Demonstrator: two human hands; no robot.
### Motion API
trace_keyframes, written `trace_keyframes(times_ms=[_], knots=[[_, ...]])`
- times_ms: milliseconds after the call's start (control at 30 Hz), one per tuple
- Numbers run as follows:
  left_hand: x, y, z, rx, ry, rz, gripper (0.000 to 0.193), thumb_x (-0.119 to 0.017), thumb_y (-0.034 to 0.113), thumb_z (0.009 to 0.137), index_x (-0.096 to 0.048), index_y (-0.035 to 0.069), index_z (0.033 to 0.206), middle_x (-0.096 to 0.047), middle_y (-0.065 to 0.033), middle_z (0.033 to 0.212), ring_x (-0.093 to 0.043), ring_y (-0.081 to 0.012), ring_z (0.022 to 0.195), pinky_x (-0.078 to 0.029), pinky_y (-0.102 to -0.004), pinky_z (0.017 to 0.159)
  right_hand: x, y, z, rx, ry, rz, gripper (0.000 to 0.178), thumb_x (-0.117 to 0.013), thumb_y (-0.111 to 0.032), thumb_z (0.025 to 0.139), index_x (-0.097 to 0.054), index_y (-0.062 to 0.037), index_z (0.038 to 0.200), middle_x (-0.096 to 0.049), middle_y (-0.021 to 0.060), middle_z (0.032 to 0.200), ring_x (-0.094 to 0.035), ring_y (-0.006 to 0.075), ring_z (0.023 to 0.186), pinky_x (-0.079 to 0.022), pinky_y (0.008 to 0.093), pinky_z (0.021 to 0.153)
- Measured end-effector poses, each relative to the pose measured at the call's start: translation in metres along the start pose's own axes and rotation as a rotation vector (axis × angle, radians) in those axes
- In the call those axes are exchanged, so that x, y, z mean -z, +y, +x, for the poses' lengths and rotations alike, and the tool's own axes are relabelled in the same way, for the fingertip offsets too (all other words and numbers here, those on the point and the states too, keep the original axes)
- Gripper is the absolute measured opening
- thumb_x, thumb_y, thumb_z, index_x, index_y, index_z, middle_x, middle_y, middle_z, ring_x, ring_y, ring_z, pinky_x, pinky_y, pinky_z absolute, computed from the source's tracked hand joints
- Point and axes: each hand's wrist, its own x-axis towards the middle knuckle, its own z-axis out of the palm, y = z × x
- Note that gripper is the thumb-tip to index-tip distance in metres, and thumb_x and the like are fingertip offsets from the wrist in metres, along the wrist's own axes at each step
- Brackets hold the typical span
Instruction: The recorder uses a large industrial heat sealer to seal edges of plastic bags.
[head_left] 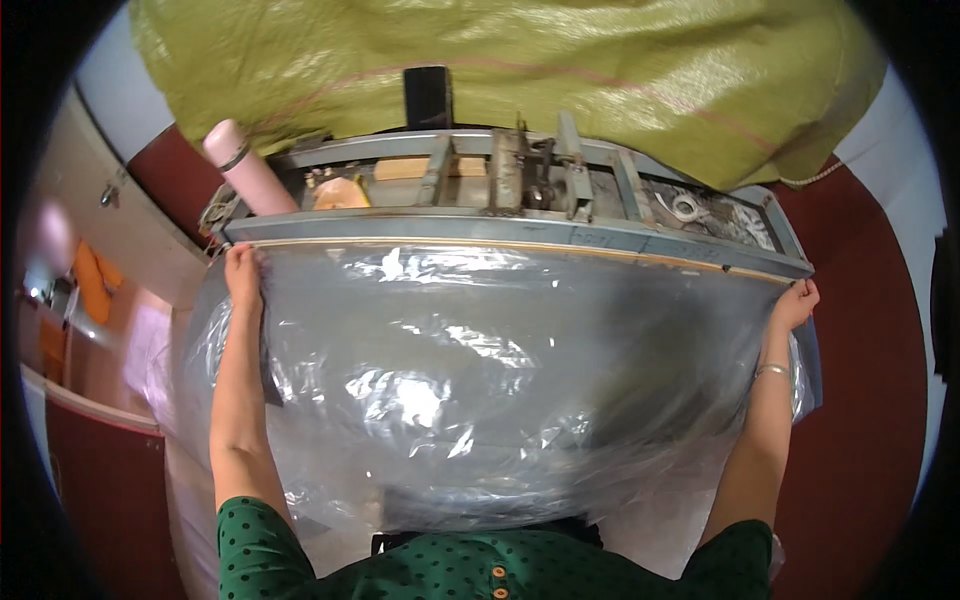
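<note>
A wide sheet of clear plastic film [480, 340] spreads in front of me, wrinkled and glossy, from a long metal frame [400, 226] down to my lap. My left hand [243, 272] pinches the film's far left corner, right by the frame's near rail. At the opposite end, my right hand [797, 303] has its fingers closed on the far right corner, just below the rail's end. Between the two hands the film's far edge runs along a thin wooden-coloured strip [480, 243] on the rail. Both arms reach forward over the film.
A pink flask [250, 170] leans in the frame's left end. Behind stand a black phone [428, 98] and a yellow-green woven sheet [600, 60]. Metal crossbars and a mechanism [540, 175] fill the frame's middle; a tape-like roll [687, 207] lies at right. A door [120, 200] is at left.
</note>
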Motion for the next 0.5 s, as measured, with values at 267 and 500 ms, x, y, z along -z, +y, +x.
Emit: trace_keyframes(times_ms=[267,500], knots=[[0.045,0.09,-0.061,-0.33,-0.253,-0.004,0.005,-0.048,0.004,0.081,-0.048,0.005,0.086,-0.046,0.0028,0.073,-0.046,-0.0055,0.067,-0.039,-0.0185,0.062,0.009,-0.291,-0.198,0.71,-0.709,0.531,0.01,-0.058,-0.007,0.074,-0.055,-0.0019,0.082,-0.054,0.0102,0.086,-0.051,0.0243,0.083,-0.04,0.0318,0.075],[0.101,0.126,-0.091,-0.36,-0.003,-0.171,0.012,-0.051,0.008,0.083,-0.048,0.003,0.093,-0.049,0.0024,0.079,-0.047,-0.0075,0.076,-0.04,-0.0208,0.068,0.021,-0.367,-0.327,0.322,-1.559,0.665,0.019,-0.066,-0.021,0.071,-0.061,-0.003,0.076,-0.059,0.0046,0.066,-0.054,0.0109,0.061,-0.042,0.0254,0.055]])
